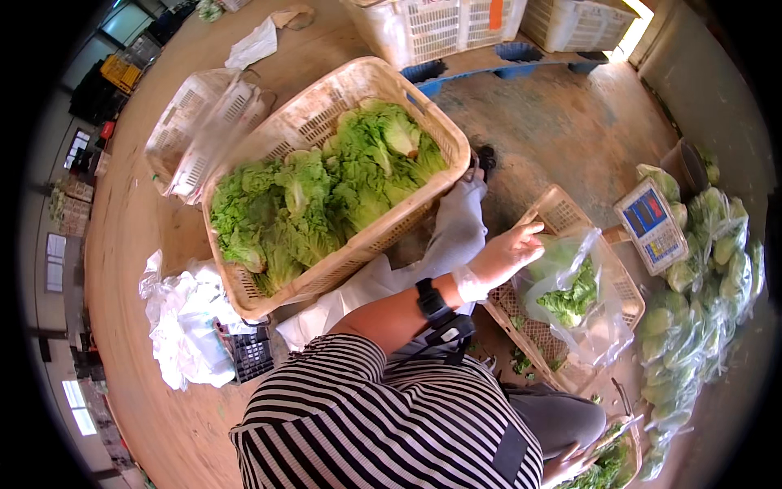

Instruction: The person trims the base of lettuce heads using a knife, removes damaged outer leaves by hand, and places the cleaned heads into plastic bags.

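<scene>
My left hand (pixel 518 249), a black watch on its wrist and clear plastic around the wrist, is raised with its fingers apart beside a clear plastic bag (pixel 602 330). Inside the bag are leafy green heads (pixel 571 293); it rests on a beige plastic crate (pixel 626 290) by a digital scale (pixel 652 225). At the lower right, my right hand (pixel 571 466) is next to my knee, at the edge of a basket (pixel 636 452) of feathery greens (pixel 605 467); its palm is hidden. A large beige crate (pixel 366 257) in front of me holds several lettuce heads (pixel 305 189).
Bagged green vegetables (pixel 684 330) lie along the right wall. At the left are an empty white crate (pixel 183 122) and a heap of white plastic bags (pixel 189 324) on a black crate (pixel 252 354). White crates (pixel 452 27) stand on a blue pallet (pixel 519 70) at the top.
</scene>
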Tool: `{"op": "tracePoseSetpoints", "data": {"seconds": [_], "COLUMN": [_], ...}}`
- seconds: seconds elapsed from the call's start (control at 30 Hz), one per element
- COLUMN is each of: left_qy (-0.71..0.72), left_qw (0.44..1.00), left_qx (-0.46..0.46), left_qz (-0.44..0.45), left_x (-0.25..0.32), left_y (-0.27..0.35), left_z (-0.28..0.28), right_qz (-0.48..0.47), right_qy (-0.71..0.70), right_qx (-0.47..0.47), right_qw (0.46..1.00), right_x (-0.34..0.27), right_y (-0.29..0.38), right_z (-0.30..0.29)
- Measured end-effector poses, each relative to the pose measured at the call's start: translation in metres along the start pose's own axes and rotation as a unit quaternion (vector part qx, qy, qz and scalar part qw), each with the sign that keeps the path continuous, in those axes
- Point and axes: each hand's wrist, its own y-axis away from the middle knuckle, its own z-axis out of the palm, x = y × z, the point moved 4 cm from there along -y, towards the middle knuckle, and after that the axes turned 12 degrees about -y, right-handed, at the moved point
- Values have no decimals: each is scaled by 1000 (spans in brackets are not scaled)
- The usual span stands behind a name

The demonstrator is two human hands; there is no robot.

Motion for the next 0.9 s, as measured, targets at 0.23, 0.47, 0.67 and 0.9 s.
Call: {"op": "tracePoseSetpoints", "data": {"seconds": [0.23, 0.47, 0.67, 0.9], "left_qy": [-214, -446, -503, -444], "left_qw": [936, 648, 726, 604], "left_qx": [278, 571, 428, 314], "left_qz": [16, -235, -190, -583], "left_x": [14, -60, -41, -80], "left_y": [64, 198, 231, 142], "left_z": [-146, -362, -378, -392], "right_qz": [12, -9, -10, -8], "right_qy": [-129, -176, -220, -293], "right_qx": [-76, -98, -109, -112], "right_qw": [989, 979, 969, 949], "right_x": [-39, -61, -80, -99], "right_y": [4, -9, -16, -24], "right_z": [32, 34, 31, 29]}}
